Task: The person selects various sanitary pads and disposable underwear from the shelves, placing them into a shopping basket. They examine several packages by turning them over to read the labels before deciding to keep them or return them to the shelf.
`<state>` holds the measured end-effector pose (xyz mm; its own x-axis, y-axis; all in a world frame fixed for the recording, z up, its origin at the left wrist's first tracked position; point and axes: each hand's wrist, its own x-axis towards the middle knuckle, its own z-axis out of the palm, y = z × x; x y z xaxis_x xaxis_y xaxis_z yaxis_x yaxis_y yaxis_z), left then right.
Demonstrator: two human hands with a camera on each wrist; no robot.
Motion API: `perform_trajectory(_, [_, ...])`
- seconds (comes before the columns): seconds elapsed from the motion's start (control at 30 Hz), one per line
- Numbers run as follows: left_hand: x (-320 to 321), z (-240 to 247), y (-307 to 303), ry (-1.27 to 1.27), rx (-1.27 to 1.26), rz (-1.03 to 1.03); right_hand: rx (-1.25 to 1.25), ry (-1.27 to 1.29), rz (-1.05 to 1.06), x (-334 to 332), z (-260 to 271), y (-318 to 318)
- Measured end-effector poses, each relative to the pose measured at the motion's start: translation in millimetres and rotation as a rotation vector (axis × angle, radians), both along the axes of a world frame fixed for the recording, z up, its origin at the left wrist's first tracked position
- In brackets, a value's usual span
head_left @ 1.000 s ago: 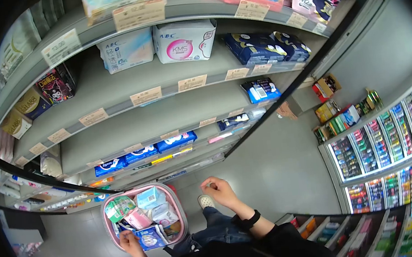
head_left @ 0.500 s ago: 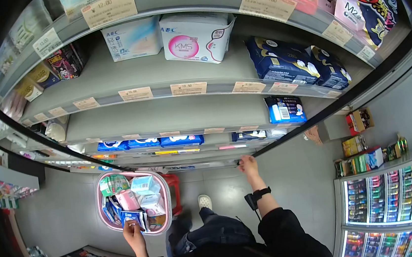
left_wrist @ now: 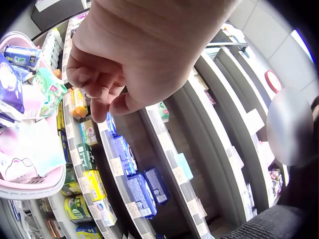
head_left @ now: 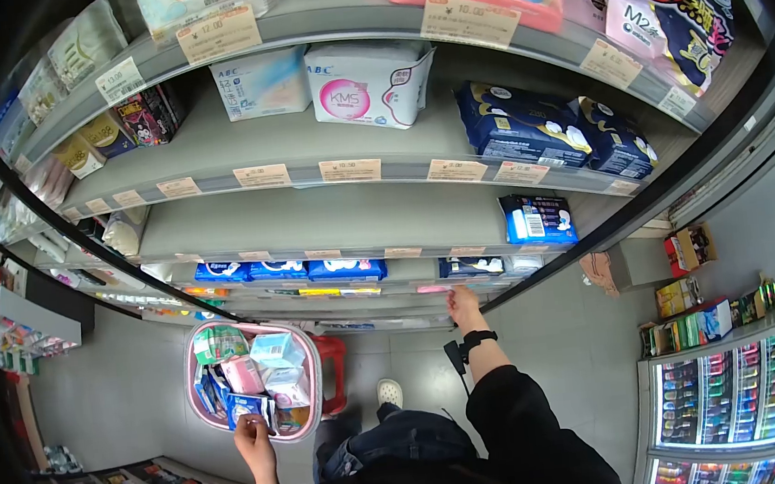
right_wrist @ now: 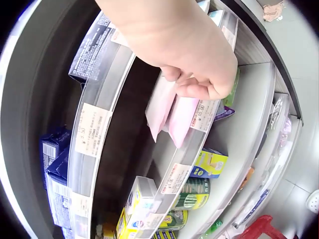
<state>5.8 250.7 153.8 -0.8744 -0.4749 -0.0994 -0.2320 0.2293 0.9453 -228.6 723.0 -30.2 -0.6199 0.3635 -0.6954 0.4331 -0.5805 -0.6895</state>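
Note:
My right hand (head_left: 464, 307) reaches to a low shelf. In the right wrist view its curled fingers pinch the near end of a pink packet (right_wrist: 183, 121), with a second pale pink packet (right_wrist: 159, 105) right beside it. My left hand (head_left: 256, 446) hangs at the near side of a pink-rimmed shopping basket (head_left: 315, 380), its fingers loosely curled and holding nothing, as the left wrist view shows. Inside the basket lie a blue packet (head_left: 249, 406), a green packet (head_left: 220, 342), a light blue packet (head_left: 277, 350) and several others.
Curved shelves (head_left: 346, 195) with price labels rise in front, bearing white packs (head_left: 368, 85) and dark blue packs (head_left: 521, 126). A red stool-like frame (head_left: 333, 373) stands by the basket. Lit drink coolers (head_left: 738, 395) are on the right. A black post (head_left: 671, 182) borders the shelves.
My right hand has moved from above the floor forward to the low shelf and the pink packets. The left hand stays by the basket. The head view has shifted.

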Motion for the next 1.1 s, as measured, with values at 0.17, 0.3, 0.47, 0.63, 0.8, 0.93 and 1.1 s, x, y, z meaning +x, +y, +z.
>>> perform_trajectory(0.17, [-6, 8, 8, -0.055, 0.047, -0.038, -0.035, 0.089, 0.094, 40, 51, -25])
perform_trajectory(0.3, [-19, 10, 23, -0.055, 0.087, -0.106, -0.083, 0.189, 0.239, 94, 83, -30])
perform_trajectory(0.47, [-40, 10, 48, -0.177, -0.056, -0.405, -0.302, 0.267, 0.686, 121, 133, -45])
perform_trajectory(0.63, [-57, 26, 74, -0.279, 0.43, -0.594, -0.492, 0.432, 1.063, 120, 178, -86])
perform_trajectory(0.8, [-59, 40, 89, -0.22, 0.557, -0.588, -0.45, 0.424, 1.14, 113, 184, -105])
perform_trajectory(0.93, [-47, 48, 58, -0.226, 0.702, -0.406, -0.171, 0.197, 0.514, 83, 103, -51])
perform_trajectory(1.1, [-18, 28, 34, -0.233, 0.569, -0.276, -0.091, -0.024, 0.102, 42, 49, 21])
